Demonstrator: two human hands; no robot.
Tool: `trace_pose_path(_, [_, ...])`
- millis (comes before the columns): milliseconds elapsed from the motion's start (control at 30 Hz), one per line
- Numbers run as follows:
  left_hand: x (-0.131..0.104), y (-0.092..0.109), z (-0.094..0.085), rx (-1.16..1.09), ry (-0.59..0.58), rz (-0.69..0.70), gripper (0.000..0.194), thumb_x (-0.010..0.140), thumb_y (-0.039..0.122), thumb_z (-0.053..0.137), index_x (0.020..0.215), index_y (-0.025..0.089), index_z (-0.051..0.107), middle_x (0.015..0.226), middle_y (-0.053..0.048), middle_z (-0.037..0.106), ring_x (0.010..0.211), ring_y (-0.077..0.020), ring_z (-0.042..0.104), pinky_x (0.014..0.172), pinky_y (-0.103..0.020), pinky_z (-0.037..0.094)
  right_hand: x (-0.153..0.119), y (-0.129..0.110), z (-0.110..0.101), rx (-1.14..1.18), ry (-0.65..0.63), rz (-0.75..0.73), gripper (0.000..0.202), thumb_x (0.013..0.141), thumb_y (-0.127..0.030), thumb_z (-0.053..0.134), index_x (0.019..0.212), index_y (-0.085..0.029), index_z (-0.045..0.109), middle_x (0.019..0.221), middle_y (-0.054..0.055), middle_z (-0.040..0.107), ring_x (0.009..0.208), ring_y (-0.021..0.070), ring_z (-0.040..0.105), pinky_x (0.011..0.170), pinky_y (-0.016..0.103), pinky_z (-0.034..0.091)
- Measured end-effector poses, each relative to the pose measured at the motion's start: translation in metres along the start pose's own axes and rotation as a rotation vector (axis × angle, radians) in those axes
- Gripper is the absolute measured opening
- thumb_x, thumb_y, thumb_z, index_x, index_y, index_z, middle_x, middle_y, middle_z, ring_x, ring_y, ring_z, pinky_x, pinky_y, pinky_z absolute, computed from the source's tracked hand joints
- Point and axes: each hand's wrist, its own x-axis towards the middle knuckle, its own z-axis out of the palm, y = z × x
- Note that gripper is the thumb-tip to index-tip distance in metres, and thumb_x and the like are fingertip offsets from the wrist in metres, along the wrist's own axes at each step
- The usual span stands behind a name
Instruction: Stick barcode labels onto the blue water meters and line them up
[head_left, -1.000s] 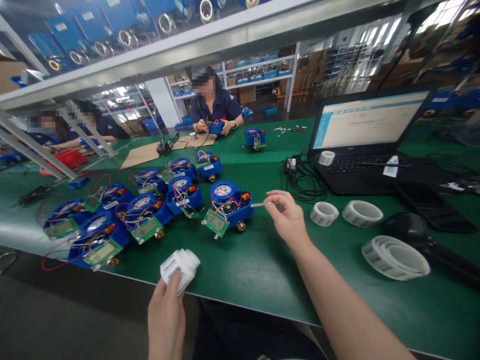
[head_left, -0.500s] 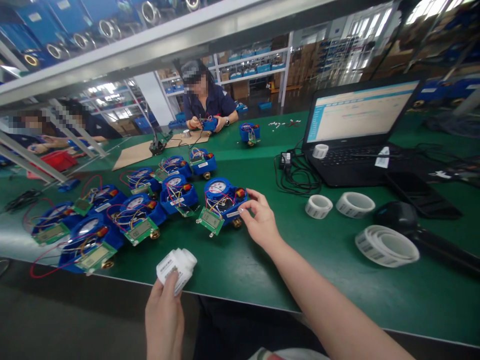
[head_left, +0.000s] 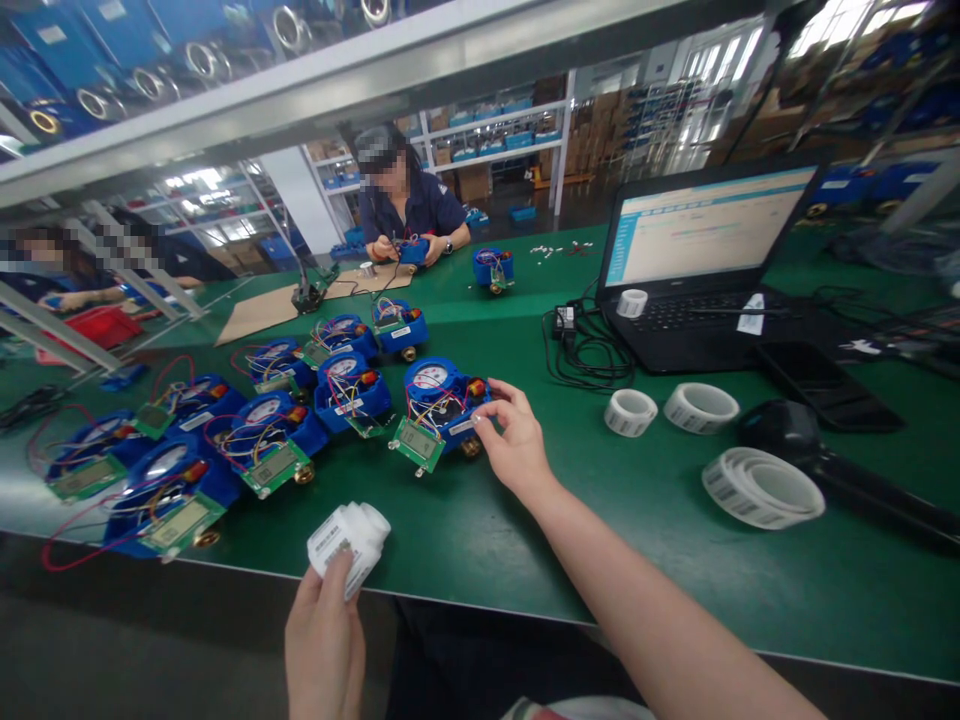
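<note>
My left hand (head_left: 328,620) pinches a white roll of barcode labels (head_left: 363,538) above the table's front edge. Its thumb lies across the printed side. My right hand (head_left: 514,440) is at the right end of a blue water meter (head_left: 430,376), thumb against the white label strip on its front and fingers curled around the corner. A green circuit board with a small display (head_left: 417,443) hangs from this meter on coloured wires. Left of it stand several similar blue meters (head_left: 349,402) with wires and boards exposed.
To the right lie more label rolls (head_left: 763,488), a black handheld scanner (head_left: 787,432), a phone (head_left: 825,385) and an open laptop (head_left: 705,250). A coiled black cable (head_left: 589,350) lies beside the laptop. Across the green table (head_left: 517,600) a co-worker (head_left: 409,205) handles another meter. A metal shelf beam (head_left: 315,110) crosses overhead.
The whole view has shifted slightly, so things appear a little further left. Both hands keep their holds, and the meter stays in place on the table.
</note>
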Motion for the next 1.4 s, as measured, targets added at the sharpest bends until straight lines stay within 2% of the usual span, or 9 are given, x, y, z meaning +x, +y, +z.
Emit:
trace_pose_path(100, [-0.003, 0.006, 0.005, -0.095, 0.058, -0.126, 0.011, 0.078, 0.018, 0.063, 0.088, 0.020, 0.069, 0.092, -0.003, 0.071, 0.099, -0.0167, 0.064, 0.097, -0.025, 0.045, 0.000, 0.000, 0.001, 0.000, 0.007, 0.005, 0.008, 0.076, -0.024, 0.057, 0.074, -0.021, 0.064, 0.125, 0.010, 0.051, 0.113, 0.0252, 0.052, 0.098, 0.045, 0.042])
trace_pose_path(333, [-0.007, 0.012, 0.009, -0.145, 0.082, -0.159, 0.012, 0.078, 0.011, 0.060, 0.085, 0.018, 0.067, 0.087, -0.003, 0.071, 0.095, -0.0166, 0.065, 0.096, -0.027, 0.047, -0.001, -0.002, 0.001, 0.006, 0.014, 0.000, 0.009, 0.076, -0.024, 0.057, 0.074, -0.021, 0.065, 0.125, 0.010, 0.052, 0.115, 0.0255, 0.051, 0.098, 0.044, 0.043])
trace_pose_path(667, [-0.008, 0.011, 0.007, -0.116, 0.062, -0.153, 0.011, 0.078, 0.015, 0.060, 0.087, 0.018, 0.068, 0.091, -0.003, 0.070, 0.100, -0.0182, 0.062, 0.104, -0.032, 0.039, -0.004, -0.004, 0.001, -0.036, 0.057, -0.027, 0.011, 0.076, -0.028, 0.059, 0.073, -0.022, 0.068, 0.120, 0.010, 0.056, 0.110, 0.0253, 0.054, 0.098, 0.043, 0.043])
trace_pose_path(800, [-0.010, 0.011, 0.007, -0.142, 0.038, -0.157, 0.015, 0.078, 0.015, 0.059, 0.089, 0.017, 0.068, 0.092, -0.003, 0.070, 0.098, -0.0178, 0.063, 0.101, -0.030, 0.042, -0.005, -0.005, 0.003, -0.069, 0.080, -0.034, 0.007, 0.074, -0.027, 0.061, 0.072, -0.023, 0.067, 0.119, 0.009, 0.056, 0.110, 0.0254, 0.054, 0.098, 0.043, 0.043])
trace_pose_path(900, [-0.008, 0.007, 0.003, -0.138, 0.053, -0.180, 0.013, 0.077, 0.016, 0.060, 0.087, 0.018, 0.068, 0.095, -0.003, 0.070, 0.095, -0.0178, 0.064, 0.099, -0.030, 0.044, -0.007, -0.006, 0.007, -0.103, 0.101, -0.036, 0.006, 0.071, -0.027, 0.066, 0.070, -0.022, 0.062, 0.118, 0.009, 0.054, 0.112, 0.0266, 0.052, 0.097, 0.044, 0.042])
trace_pose_path(1033, [-0.001, -0.002, -0.005, -0.081, 0.023, -0.155, 0.014, 0.077, 0.021, 0.062, 0.089, 0.017, 0.068, 0.096, -0.006, 0.071, 0.101, -0.0232, 0.063, 0.103, -0.038, 0.042, -0.009, -0.008, 0.013, -0.150, 0.114, -0.037, 0.016, 0.067, -0.028, 0.070, 0.069, -0.023, 0.056, 0.119, 0.010, 0.052, 0.115, 0.0282, 0.049, 0.095, 0.045, 0.041])
trace_pose_path(1200, [0.006, -0.012, -0.011, -0.070, -0.025, -0.103, 0.017, 0.076, 0.024, 0.064, 0.091, 0.016, 0.069, 0.093, -0.008, 0.072, 0.103, -0.0268, 0.064, 0.102, -0.043, 0.043, -0.008, -0.004, 0.014, -0.167, 0.125, -0.027, 0.032, 0.065, -0.035, 0.071, 0.082, -0.023, 0.047, 0.116, 0.012, 0.053, 0.109, 0.0305, 0.051, 0.090, 0.047, 0.042])
trace_pose_path(1300, [0.010, -0.017, -0.014, -0.099, -0.027, -0.117, 0.019, 0.075, 0.025, 0.066, 0.090, 0.015, 0.069, 0.093, -0.009, 0.072, 0.102, -0.0280, 0.064, 0.102, -0.046, 0.043, -0.002, 0.004, 0.008, -0.142, 0.088, -0.023, 0.038, 0.066, -0.039, 0.069, 0.095, -0.022, 0.051, 0.111, 0.011, 0.055, 0.103, 0.0306, 0.053, 0.087, 0.048, 0.044])
trace_pose_path(1400, [0.014, -0.024, -0.017, -0.119, -0.042, -0.129, 0.019, 0.073, 0.025, 0.068, 0.089, 0.015, 0.069, 0.089, -0.009, 0.072, 0.099, -0.0293, 0.065, 0.100, -0.046, 0.044, 0.005, 0.012, -0.001, -0.090, -0.018, -0.024, 0.032, 0.072, -0.041, 0.062, 0.099, -0.024, 0.062, 0.107, 0.010, 0.056, 0.100, 0.0296, 0.055, 0.081, 0.046, 0.049])
